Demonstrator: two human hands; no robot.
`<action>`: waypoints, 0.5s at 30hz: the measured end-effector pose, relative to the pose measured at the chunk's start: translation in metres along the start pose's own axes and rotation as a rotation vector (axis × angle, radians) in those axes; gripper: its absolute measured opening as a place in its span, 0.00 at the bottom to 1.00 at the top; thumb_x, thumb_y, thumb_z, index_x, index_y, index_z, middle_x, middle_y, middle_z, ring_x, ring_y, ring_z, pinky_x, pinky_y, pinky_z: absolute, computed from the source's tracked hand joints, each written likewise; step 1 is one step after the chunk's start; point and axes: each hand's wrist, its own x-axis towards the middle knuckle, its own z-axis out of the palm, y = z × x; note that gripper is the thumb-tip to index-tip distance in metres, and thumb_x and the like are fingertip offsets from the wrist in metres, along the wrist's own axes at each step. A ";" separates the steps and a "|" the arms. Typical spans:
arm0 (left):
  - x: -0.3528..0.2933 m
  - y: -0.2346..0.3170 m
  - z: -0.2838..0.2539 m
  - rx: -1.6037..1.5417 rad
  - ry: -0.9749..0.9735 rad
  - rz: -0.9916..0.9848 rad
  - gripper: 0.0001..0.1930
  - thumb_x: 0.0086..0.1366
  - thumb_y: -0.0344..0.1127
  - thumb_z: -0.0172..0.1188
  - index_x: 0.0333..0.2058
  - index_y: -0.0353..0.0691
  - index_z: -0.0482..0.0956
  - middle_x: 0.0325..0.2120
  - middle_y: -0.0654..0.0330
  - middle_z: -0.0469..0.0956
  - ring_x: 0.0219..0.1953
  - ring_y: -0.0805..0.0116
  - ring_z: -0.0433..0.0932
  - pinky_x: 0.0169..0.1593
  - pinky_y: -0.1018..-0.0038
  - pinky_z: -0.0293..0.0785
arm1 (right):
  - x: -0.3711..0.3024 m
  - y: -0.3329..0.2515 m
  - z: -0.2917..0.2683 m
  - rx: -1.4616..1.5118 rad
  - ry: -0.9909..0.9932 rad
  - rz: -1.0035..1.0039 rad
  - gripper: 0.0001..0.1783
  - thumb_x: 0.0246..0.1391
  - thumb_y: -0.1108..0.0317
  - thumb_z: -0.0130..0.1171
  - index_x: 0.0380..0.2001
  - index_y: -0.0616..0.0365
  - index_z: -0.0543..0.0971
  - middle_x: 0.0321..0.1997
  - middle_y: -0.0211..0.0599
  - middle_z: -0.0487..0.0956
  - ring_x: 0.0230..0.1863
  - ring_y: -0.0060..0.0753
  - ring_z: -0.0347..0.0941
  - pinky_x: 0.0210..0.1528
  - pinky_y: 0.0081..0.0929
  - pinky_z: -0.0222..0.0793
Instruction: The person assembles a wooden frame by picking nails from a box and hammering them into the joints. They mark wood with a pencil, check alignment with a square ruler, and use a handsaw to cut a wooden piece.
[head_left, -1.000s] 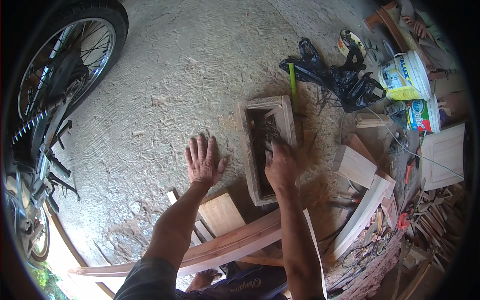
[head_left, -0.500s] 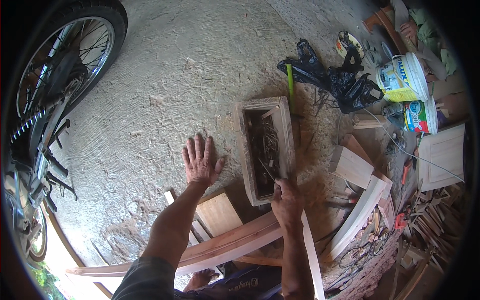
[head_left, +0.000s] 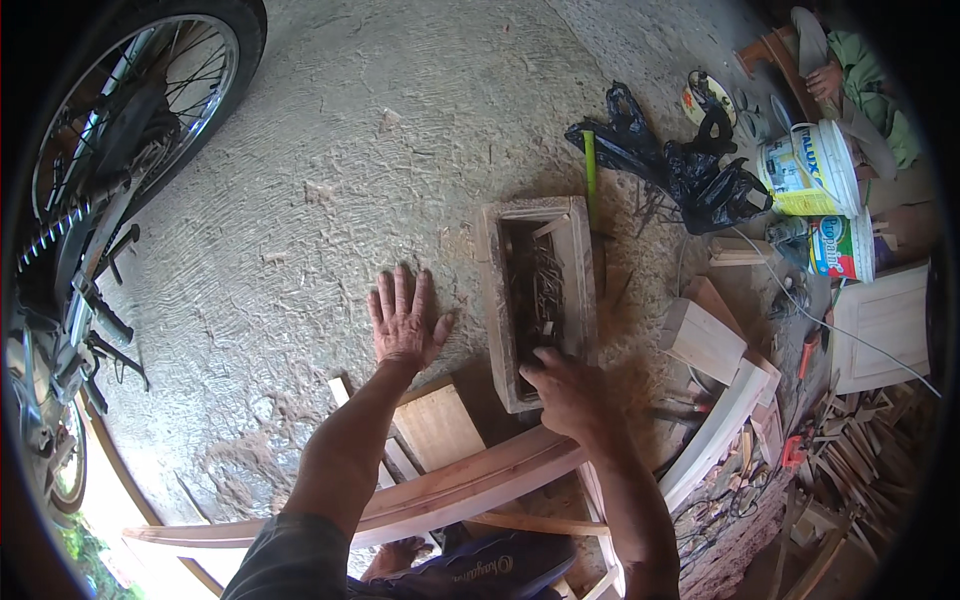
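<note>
My left hand (head_left: 402, 330) lies flat on the rough concrete floor, fingers spread, holding nothing. Right of it sits a long wooden box (head_left: 492, 310) with what look like dark nails (head_left: 540, 285) and small metal bits inside. Over the box's near end is my right hand (head_left: 568, 388), its fingers bent down toward the contents; whatever they grip is hidden. Behind the box, a bright green handle (head_left: 590, 170) sticks out. A wooden frame piece (head_left: 470, 480) with a curved look in this view crosses in front of me, under my forearms.
A motorcycle wheel (head_left: 225, 90) stands at left. Black plastic bags (head_left: 700, 180), paint buckets (head_left: 808, 170), wood blocks (head_left: 700, 340) and a panel (head_left: 880, 325) lie to the right. Offcuts (head_left: 870, 450) are heaped lower right. Another person's hand (head_left: 825, 80) shows far right.
My right hand has moved slightly left and turned over the box's near end; the thin rod it held before no longer shows. My left hand stays flat on the floor.
</note>
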 end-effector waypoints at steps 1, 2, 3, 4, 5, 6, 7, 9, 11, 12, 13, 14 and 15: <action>0.000 -0.001 0.000 0.003 -0.003 -0.002 0.45 0.67 0.67 0.47 0.75 0.51 0.48 0.76 0.48 0.41 0.77 0.41 0.35 0.76 0.44 0.30 | -0.003 0.005 0.005 -0.030 0.046 -0.035 0.25 0.51 0.72 0.58 0.55 0.46 0.80 0.55 0.42 0.79 0.48 0.46 0.82 0.51 0.45 0.79; 0.000 -0.001 0.000 0.006 -0.005 -0.003 0.45 0.67 0.67 0.47 0.75 0.52 0.47 0.76 0.48 0.41 0.77 0.41 0.35 0.76 0.44 0.30 | -0.007 0.009 0.007 -0.059 0.046 -0.062 0.25 0.51 0.72 0.58 0.54 0.47 0.81 0.55 0.42 0.80 0.48 0.46 0.82 0.51 0.44 0.79; 0.000 -0.001 -0.001 0.003 -0.012 -0.006 0.45 0.67 0.67 0.47 0.75 0.52 0.47 0.76 0.48 0.41 0.77 0.41 0.35 0.76 0.44 0.30 | -0.012 0.009 0.005 -0.086 0.048 -0.086 0.24 0.51 0.72 0.58 0.54 0.47 0.81 0.55 0.43 0.80 0.48 0.46 0.82 0.51 0.44 0.79; 0.000 -0.001 -0.001 -0.001 -0.019 -0.008 0.45 0.67 0.67 0.47 0.75 0.52 0.47 0.76 0.48 0.41 0.77 0.41 0.35 0.76 0.44 0.30 | -0.015 0.010 0.004 -0.113 0.049 -0.109 0.24 0.51 0.72 0.58 0.54 0.48 0.81 0.55 0.43 0.80 0.48 0.45 0.82 0.52 0.43 0.79; 0.000 -0.001 -0.001 -0.004 -0.027 -0.009 0.45 0.67 0.67 0.47 0.75 0.52 0.47 0.76 0.48 0.41 0.77 0.41 0.35 0.76 0.44 0.30 | -0.015 0.013 0.003 -0.052 -0.042 -0.075 0.24 0.52 0.73 0.58 0.54 0.49 0.81 0.54 0.43 0.80 0.48 0.46 0.82 0.52 0.43 0.78; 0.000 -0.001 -0.002 -0.001 -0.025 -0.010 0.45 0.67 0.67 0.47 0.75 0.52 0.47 0.76 0.48 0.41 0.77 0.41 0.35 0.76 0.44 0.30 | -0.014 0.017 0.000 0.008 -0.134 -0.042 0.23 0.52 0.73 0.58 0.54 0.50 0.81 0.54 0.44 0.80 0.48 0.47 0.82 0.53 0.42 0.78; 0.000 0.000 -0.002 0.002 -0.023 -0.010 0.45 0.67 0.67 0.47 0.75 0.52 0.46 0.76 0.48 0.41 0.77 0.41 0.35 0.76 0.44 0.30 | -0.011 0.019 -0.004 0.057 -0.134 0.008 0.23 0.53 0.74 0.57 0.54 0.51 0.81 0.54 0.45 0.80 0.48 0.48 0.82 0.53 0.41 0.78; 0.000 0.000 -0.001 0.002 -0.021 -0.012 0.45 0.67 0.66 0.47 0.75 0.52 0.46 0.76 0.48 0.41 0.77 0.41 0.35 0.76 0.44 0.30 | 0.000 0.018 -0.018 0.146 -0.039 0.121 0.22 0.54 0.75 0.57 0.54 0.53 0.80 0.53 0.46 0.81 0.49 0.50 0.81 0.54 0.40 0.77; -0.002 -0.004 -0.002 0.007 -0.012 -0.024 0.45 0.67 0.66 0.47 0.75 0.52 0.46 0.76 0.48 0.41 0.77 0.41 0.35 0.76 0.44 0.30 | 0.018 0.016 -0.022 0.234 0.161 0.197 0.22 0.54 0.76 0.56 0.53 0.55 0.80 0.53 0.48 0.81 0.49 0.51 0.81 0.54 0.40 0.76; -0.001 -0.005 -0.002 0.012 -0.013 -0.023 0.45 0.67 0.66 0.47 0.75 0.52 0.46 0.76 0.48 0.41 0.77 0.41 0.35 0.76 0.44 0.30 | 0.028 0.019 -0.014 0.281 0.271 0.221 0.21 0.54 0.76 0.56 0.53 0.56 0.80 0.53 0.48 0.81 0.49 0.53 0.81 0.55 0.41 0.76; -0.001 -0.002 -0.003 0.014 -0.015 -0.015 0.45 0.67 0.66 0.47 0.75 0.52 0.46 0.76 0.48 0.41 0.77 0.41 0.35 0.76 0.44 0.30 | 0.036 0.023 -0.007 0.326 0.383 0.253 0.21 0.54 0.77 0.55 0.53 0.57 0.80 0.52 0.49 0.81 0.49 0.54 0.81 0.55 0.42 0.76; 0.000 0.000 -0.004 0.016 -0.016 -0.008 0.45 0.67 0.66 0.47 0.76 0.52 0.46 0.76 0.48 0.40 0.77 0.41 0.35 0.76 0.44 0.30 | 0.047 0.026 0.000 0.268 0.462 0.207 0.22 0.54 0.77 0.56 0.54 0.57 0.79 0.54 0.49 0.79 0.49 0.54 0.80 0.55 0.42 0.76; 0.001 0.001 -0.005 0.013 -0.024 -0.008 0.45 0.67 0.67 0.47 0.76 0.52 0.46 0.76 0.48 0.40 0.77 0.42 0.35 0.76 0.44 0.30 | 0.060 0.029 0.007 0.210 0.540 0.159 0.23 0.53 0.77 0.56 0.55 0.57 0.78 0.57 0.49 0.78 0.50 0.55 0.80 0.55 0.43 0.76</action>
